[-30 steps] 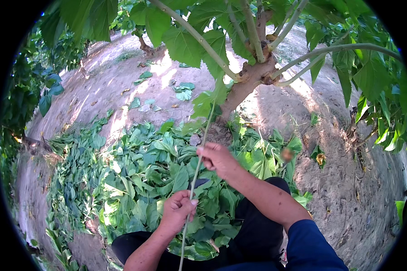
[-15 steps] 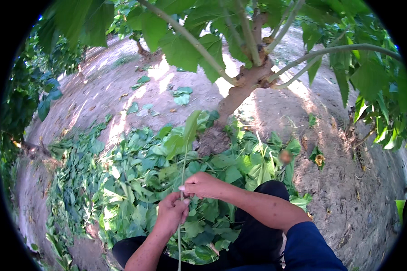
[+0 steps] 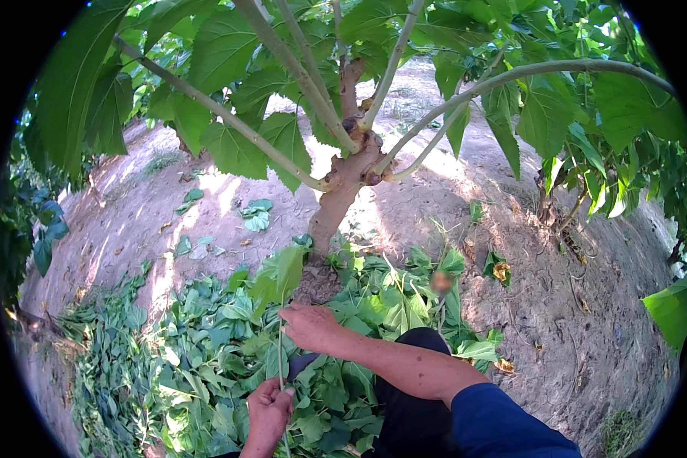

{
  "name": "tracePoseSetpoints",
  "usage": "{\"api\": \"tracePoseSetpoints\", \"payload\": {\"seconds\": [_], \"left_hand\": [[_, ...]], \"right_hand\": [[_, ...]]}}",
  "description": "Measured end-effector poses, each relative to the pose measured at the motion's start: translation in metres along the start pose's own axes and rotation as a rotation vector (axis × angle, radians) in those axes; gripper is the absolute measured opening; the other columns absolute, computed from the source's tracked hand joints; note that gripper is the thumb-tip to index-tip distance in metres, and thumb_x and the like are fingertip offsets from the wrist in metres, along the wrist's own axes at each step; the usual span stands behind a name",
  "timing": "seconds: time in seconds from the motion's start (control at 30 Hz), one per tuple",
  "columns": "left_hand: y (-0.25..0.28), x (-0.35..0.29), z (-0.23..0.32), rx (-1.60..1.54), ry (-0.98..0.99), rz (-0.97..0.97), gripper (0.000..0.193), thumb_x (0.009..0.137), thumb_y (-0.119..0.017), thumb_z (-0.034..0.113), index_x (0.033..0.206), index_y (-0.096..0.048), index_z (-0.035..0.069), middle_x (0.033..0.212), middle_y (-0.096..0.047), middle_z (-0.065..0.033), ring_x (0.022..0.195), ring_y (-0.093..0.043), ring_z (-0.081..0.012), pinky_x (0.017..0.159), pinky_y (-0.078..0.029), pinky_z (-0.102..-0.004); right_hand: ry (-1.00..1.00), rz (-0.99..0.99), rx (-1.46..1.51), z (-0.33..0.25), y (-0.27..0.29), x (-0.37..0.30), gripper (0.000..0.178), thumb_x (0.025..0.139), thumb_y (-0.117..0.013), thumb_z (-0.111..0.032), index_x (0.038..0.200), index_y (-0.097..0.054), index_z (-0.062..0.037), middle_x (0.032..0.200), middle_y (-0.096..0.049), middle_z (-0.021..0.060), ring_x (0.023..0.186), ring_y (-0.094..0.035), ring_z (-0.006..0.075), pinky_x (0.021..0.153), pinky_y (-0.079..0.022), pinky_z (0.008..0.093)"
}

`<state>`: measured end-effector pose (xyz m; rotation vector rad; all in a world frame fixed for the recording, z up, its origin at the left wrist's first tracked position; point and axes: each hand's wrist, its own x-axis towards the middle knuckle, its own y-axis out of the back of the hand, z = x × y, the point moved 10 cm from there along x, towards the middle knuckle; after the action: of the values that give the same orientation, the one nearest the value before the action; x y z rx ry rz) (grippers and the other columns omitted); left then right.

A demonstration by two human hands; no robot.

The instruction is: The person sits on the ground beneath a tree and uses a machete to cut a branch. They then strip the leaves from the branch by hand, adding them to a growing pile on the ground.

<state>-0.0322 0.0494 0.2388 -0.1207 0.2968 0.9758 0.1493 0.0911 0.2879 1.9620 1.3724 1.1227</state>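
A thin, pale green stem (image 3: 281,353) with broad green leaves (image 3: 280,276) at its top stands upright before me. My left hand (image 3: 269,408) is closed round its lower part, thumb pressed against it. Higher up, just below the leaves, my right hand (image 3: 310,328) is closed on the same stem, the back of the hand hiding most of its fingers. Under and around both hands lies a thick layer of loose picked leaves (image 3: 198,343).
Ahead stands a short tree trunk (image 3: 336,206) with several branches arching overhead, one long branch (image 3: 557,67) reaching right. My dark-clad knee (image 3: 421,343) is beside the leaves. Bare soil (image 3: 557,320) lies to the right. A small blurred brownish thing (image 3: 441,282) cannot be made out.
My hands have moved apart along the stem: the left lower and nearer me, the right up toward the leaves. The whole view has shifted, so the trunk sits lower and further left.
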Motion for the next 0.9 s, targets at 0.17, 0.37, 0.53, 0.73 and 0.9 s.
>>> {"api": "tracePoseSetpoints", "payload": {"seconds": [0.17, 0.37, 0.53, 0.73, 0.9], "left_hand": [[-0.003, -0.005, 0.008, 0.036, -0.015, 0.035, 0.021, 0.088, -0.062, 0.001, 0.108, -0.059, -0.006, 0.057, -0.053, -0.0013, 0.042, -0.043, -0.0075, 0.039, -0.031, -0.0236], [-0.005, -0.007, 0.01, 0.145, -0.064, 0.042, 0.021, 0.087, -0.063, -0.001, 0.107, -0.061, -0.006, 0.057, -0.052, 0.0025, 0.046, -0.043, -0.0054, 0.044, -0.031, -0.023], [-0.005, -0.005, 0.007, 0.186, -0.081, 0.02, 0.023, 0.087, -0.064, 0.001, 0.108, -0.061, -0.007, 0.058, -0.052, 0.0024, 0.048, -0.044, -0.005, 0.045, -0.033, -0.0235], [-0.005, -0.006, 0.007, 0.208, -0.104, 0.044, 0.026, 0.086, -0.065, 0.002, 0.109, -0.06, -0.009, 0.06, -0.054, 0.0017, 0.051, -0.047, -0.0059, 0.047, -0.037, -0.0241], [-0.003, -0.005, 0.002, 0.26, -0.096, 0.052, 0.028, 0.087, -0.065, 0.002, 0.11, -0.06, -0.01, 0.062, -0.054, 0.0012, 0.052, -0.048, -0.0064, 0.048, -0.038, -0.0243]], "right_hand": [[-0.005, -0.012, -0.04, 0.003, 0.001, 0.003, 0.018, 0.086, -0.062, -0.018, 0.098, -0.061, -0.0047, 0.092, -0.065, 0.0156, 0.085, -0.066, 0.0378, 0.072, -0.052, 0.0514], [0.021, 0.099, 0.03, -0.003, 0.017, 0.001, 0.014, 0.085, -0.06, -0.017, 0.091, -0.062, -0.0039, 0.088, -0.067, 0.0159, 0.085, -0.067, 0.0374, 0.07, -0.052, 0.0517], [-0.078, 0.003, -0.079, 0.013, 0.006, 0.003, 0.014, 0.085, -0.057, -0.016, 0.088, -0.063, -0.0037, 0.085, -0.068, 0.0172, 0.084, -0.067, 0.0373, 0.07, -0.052, 0.0515], [-0.207, -0.12, -0.157, 0.039, -0.011, 0.008, 0.021, 0.086, -0.062, -0.025, 0.091, -0.066, -0.0049, 0.086, -0.069, 0.0169, 0.083, -0.068, 0.0365, 0.072, -0.053, 0.05], [-0.247, -0.178, -0.104, 0.048, -0.016, 0.004, 0.027, 0.087, -0.058, -0.028, 0.093, -0.068, -0.0036, 0.098, -0.069, 0.0207, 0.094, -0.067, 0.036, 0.08, -0.053, 0.0493]]}}
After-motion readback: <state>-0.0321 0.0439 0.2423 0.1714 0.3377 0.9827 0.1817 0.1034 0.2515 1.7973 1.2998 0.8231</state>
